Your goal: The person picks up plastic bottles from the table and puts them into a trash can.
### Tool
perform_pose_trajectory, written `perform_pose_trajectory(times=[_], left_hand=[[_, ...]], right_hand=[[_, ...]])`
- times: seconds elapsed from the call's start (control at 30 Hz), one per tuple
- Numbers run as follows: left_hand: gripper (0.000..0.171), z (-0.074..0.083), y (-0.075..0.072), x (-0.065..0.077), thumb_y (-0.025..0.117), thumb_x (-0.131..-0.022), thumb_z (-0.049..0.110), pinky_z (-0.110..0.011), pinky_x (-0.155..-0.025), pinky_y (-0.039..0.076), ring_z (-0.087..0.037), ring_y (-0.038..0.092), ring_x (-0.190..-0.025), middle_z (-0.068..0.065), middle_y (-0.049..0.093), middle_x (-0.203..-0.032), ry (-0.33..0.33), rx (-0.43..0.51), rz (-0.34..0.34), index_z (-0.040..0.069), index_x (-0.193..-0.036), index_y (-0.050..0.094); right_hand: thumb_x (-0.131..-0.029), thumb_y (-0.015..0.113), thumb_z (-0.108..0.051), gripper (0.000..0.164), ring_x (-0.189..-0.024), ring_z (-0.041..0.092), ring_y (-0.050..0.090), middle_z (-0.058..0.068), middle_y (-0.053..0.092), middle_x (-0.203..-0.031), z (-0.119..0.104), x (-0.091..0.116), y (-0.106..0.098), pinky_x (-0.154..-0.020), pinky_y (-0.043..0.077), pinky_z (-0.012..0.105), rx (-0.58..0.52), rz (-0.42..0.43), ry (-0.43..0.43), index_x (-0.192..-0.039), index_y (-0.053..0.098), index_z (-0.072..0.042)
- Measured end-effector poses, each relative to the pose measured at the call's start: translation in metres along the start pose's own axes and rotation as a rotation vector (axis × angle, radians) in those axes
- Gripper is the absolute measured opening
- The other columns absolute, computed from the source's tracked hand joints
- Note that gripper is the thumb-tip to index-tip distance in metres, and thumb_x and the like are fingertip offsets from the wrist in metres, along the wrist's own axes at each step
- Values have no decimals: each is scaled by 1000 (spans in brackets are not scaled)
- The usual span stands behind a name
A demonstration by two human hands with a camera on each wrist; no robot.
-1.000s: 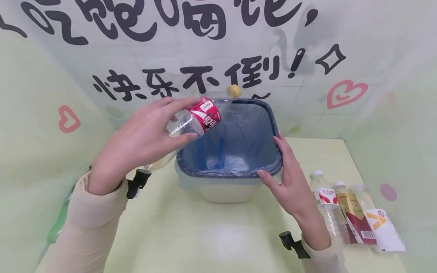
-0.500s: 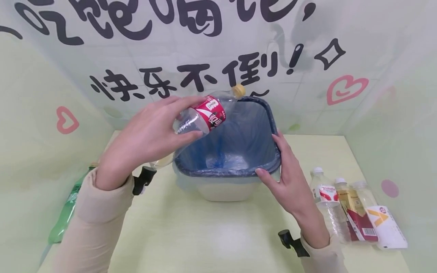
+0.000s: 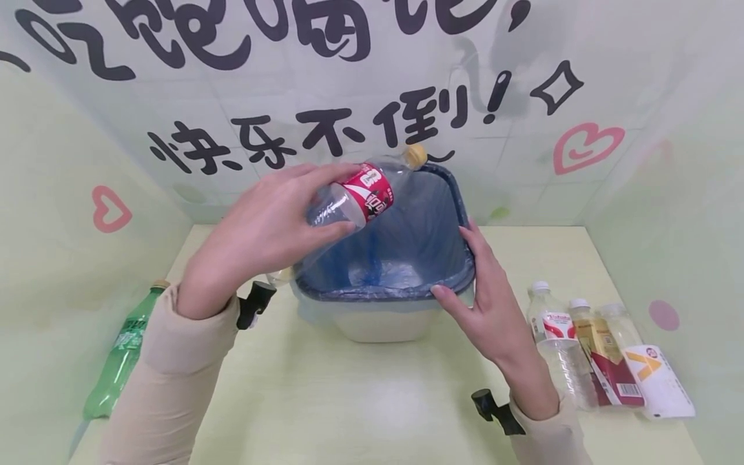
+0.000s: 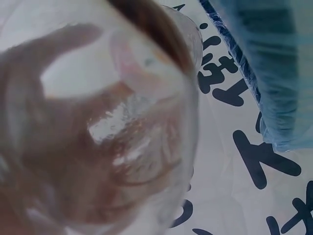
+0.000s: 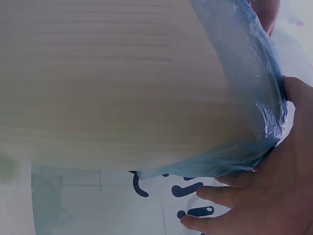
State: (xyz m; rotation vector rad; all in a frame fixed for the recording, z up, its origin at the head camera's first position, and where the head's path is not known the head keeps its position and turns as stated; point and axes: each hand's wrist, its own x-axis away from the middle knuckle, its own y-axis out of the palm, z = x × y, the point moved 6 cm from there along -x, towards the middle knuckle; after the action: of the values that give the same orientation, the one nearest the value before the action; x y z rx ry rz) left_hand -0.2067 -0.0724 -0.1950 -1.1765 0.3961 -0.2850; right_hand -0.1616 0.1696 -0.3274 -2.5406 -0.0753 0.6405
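In the head view, my left hand (image 3: 261, 226) grips a clear plastic cola bottle (image 3: 372, 190) with a red label and yellow cap. The bottle slants over the left part of a pale trash bin (image 3: 383, 324) lined with a blue bag (image 3: 401, 219), its cap near the far rim. Part of it is hidden behind my hand. Blurred and close, the bottle (image 4: 122, 137) fills much of the left wrist view. My right hand (image 3: 494, 310) holds the bin's right front corner, thumb on the front rim and fingers along the side. The right wrist view shows these fingers (image 5: 220, 196) spread outside the bag.
A green bottle (image 3: 124, 349) lies on the table's left side by my sleeve. At right lie a clear bottle (image 3: 560, 349), a bottle with a gold and maroon label (image 3: 607, 361) and a white-labelled bottle (image 3: 657, 381). A lettered wall (image 3: 349, 84) stands close behind the bin.
My left hand has carried the cola bottle a little to the right over the bin. More of the green bottle shows beside my sleeve. The right hand keeps its hold on the bin.
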Motion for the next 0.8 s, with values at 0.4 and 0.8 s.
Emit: perform_pose_trajectory(times=[0.4,0.8], left_hand=[[69,3,6,-9,77,-86,39,-37,-74,49,-18,56,-98,-1,60,-133,-18,6,2,26,-147,48],[67,4,14,-13,77,-86,38,-39,-76,48,-19,57,-100,1,62,-127,-30,10,-24,25,-145,50]], right_hand=[[-90,72,-24,81,-149,23,20,-3,17,-165,2,0,0,-116,23,56,7,-5,10,-156,27,-16],[-89,72,-23,81,-149,24,21,-2,17,-165,3,0,1,-115,24,57,5,-3,-1,-156,28,-14]])
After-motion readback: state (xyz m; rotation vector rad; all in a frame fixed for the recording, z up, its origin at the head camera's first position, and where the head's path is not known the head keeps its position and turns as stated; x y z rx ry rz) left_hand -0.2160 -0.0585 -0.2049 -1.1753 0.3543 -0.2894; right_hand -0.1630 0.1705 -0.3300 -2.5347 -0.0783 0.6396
